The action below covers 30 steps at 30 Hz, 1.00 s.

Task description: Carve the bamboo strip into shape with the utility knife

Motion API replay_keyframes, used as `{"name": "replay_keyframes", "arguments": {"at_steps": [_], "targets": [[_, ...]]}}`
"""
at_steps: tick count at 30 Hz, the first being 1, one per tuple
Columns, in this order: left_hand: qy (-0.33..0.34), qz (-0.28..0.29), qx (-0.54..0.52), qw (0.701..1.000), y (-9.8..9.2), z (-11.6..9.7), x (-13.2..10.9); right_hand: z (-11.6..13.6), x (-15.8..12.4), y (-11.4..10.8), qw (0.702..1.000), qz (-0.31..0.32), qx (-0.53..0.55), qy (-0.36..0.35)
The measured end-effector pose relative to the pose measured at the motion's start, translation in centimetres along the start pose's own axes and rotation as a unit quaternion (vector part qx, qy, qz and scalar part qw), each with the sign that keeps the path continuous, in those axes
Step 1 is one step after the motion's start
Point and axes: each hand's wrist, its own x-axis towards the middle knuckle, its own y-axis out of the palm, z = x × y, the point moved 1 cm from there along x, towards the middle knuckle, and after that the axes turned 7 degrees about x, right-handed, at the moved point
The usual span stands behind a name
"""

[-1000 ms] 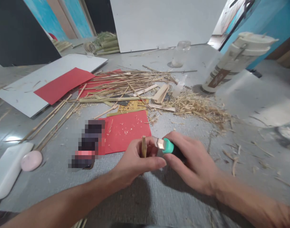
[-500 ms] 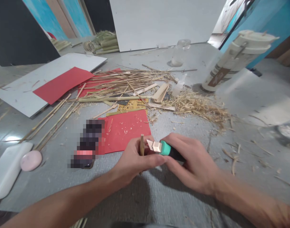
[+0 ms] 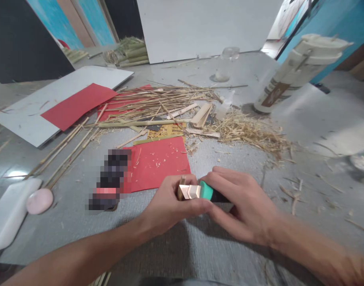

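My left hand is closed around a short brown stick, probably straw or reed, whose upper end pokes out between thumb and fingers. In my right hand is a utility knife with a green collar and dark handle. Its blade points left and overlaps the stick; I cannot tell how deep it sits. The left thumb reaches across to the knife's front end and the right thumb. Just beyond the hands lies a red sheet sprinkled with pale shavings.
Behind lie loose dry stalks, a yellow sandpaper sheet and a heap of shavings. A tall white container and a clear jar stand farther back. To the left are a pink round object and a white case.
The knife blade has moved left onto the stick, from a small gap beside it. The stick's top now tilts more and shows less. The surroundings look the same.
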Motion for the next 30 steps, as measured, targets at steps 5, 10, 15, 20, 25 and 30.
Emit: {"name": "replay_keyframes", "arguments": {"at_steps": [5, 10, 15, 20, 25, 30], "targets": [[-0.017, 0.006, 0.012, 1.0, 0.0, 0.1, 0.1, 0.1, 0.2, -0.4, 1.0, 0.015, -0.001, -0.007], [-0.018, 0.019, -0.014, 1.0, 0.1, -0.2, 0.0, 0.0, 0.2, -0.5, 1.0, 0.011, -0.003, -0.022], [-0.022, 0.011, -0.009, 1.0, 0.3, -0.3, -0.2, -0.2, 0.2, -0.8, 0.999, 0.019, -0.011, -0.045], [-0.016, -0.024, -0.018, 0.999, 0.7, -0.4, -0.5, -0.4, 0.0, -0.9, 0.998, 0.016, -0.029, -0.055], [-0.014, -0.044, -0.035, 0.998, 1.2, -0.5, -0.5, -0.1, -0.2, -0.8, 0.994, 0.01, -0.098, -0.047], [0.001, -0.028, -0.083, 0.996, 1.7, -1.0, -0.6, 0.2, -0.4, -0.6, 0.99, -0.015, -0.13, -0.048]]}}
